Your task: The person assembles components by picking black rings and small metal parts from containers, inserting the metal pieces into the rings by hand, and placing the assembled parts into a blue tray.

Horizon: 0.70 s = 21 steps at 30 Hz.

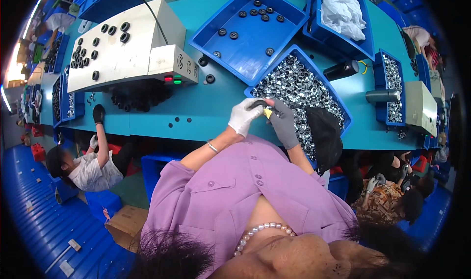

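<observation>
In front of my chest, both hands come together over the table edge. My left hand [244, 116], in a white glove, is closed on a small black ring-shaped part [257, 104]. Reaching the same part from the other side is my right hand [284, 124] in a grey glove, its fingers pinched at the ring's right edge. Something small and yellow [267, 113] shows at the right fingertips; what it is I cannot tell. Just beyond my hands, a blue bin [347, 113] is heaped with shiny metal rings [294, 83]. A black cloth or bag [324, 137] lies over its near right side.
A blue tray [230, 58] with several black wheel-like parts overlaps the bin. At left stands a cream machine [132, 43] with black rings on top and beneath. A black cylinder [341, 70] lies right of the bin. Other people [100, 164] work at both sides.
</observation>
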Each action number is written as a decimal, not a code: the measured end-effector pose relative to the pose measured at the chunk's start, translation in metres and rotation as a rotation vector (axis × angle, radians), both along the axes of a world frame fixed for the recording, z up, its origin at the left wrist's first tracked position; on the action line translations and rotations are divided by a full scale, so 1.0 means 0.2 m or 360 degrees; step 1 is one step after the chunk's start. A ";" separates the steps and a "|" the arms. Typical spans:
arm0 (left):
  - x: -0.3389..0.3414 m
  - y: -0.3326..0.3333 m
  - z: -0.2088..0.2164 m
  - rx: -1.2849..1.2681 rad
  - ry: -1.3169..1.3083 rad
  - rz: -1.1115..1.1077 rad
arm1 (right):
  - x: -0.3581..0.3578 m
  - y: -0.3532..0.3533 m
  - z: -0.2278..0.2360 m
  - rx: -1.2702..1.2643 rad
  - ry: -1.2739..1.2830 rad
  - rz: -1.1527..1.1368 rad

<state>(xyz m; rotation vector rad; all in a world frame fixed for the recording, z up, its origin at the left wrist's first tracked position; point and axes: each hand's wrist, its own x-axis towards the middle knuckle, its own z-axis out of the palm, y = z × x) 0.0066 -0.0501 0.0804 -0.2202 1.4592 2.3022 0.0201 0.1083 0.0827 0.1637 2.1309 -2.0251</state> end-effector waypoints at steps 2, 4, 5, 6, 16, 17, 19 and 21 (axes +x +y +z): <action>0.01 -0.01 -0.04 -0.0402 0.0268 0.0027 | 0.01 -0.02 0.01 -0.0022 -0.0058 -0.0052; -0.01 -0.01 -0.03 -0.0726 0.0492 0.0099 | 0.02 -0.03 -0.01 -0.0042 -0.0043 -0.0087; -0.02 -0.01 -0.03 -0.0725 0.0494 0.0096 | 0.02 -0.04 -0.01 -0.0062 -0.0028 -0.0118; -0.01 -0.01 -0.03 -0.0786 0.0493 0.0128 | 0.02 -0.07 0.01 -0.0066 -0.0029 -0.0114; 0.00 -0.03 -0.09 -0.0087 -0.0217 0.0249 | 0.01 -0.12 -0.01 0.0060 -0.0099 -0.0155; 0.00 -0.02 -0.08 0.0055 -0.0307 0.0330 | 0.00 -0.12 -0.01 -0.0034 -0.0255 -0.0122; 0.00 -0.03 -0.10 0.0093 -0.0301 0.0226 | -0.02 -0.11 0.03 -0.0108 -0.0332 -0.0128; 0.01 -0.02 -0.10 0.0085 -0.0246 -0.0009 | -0.01 -0.11 0.01 -0.0305 -0.0499 -0.0177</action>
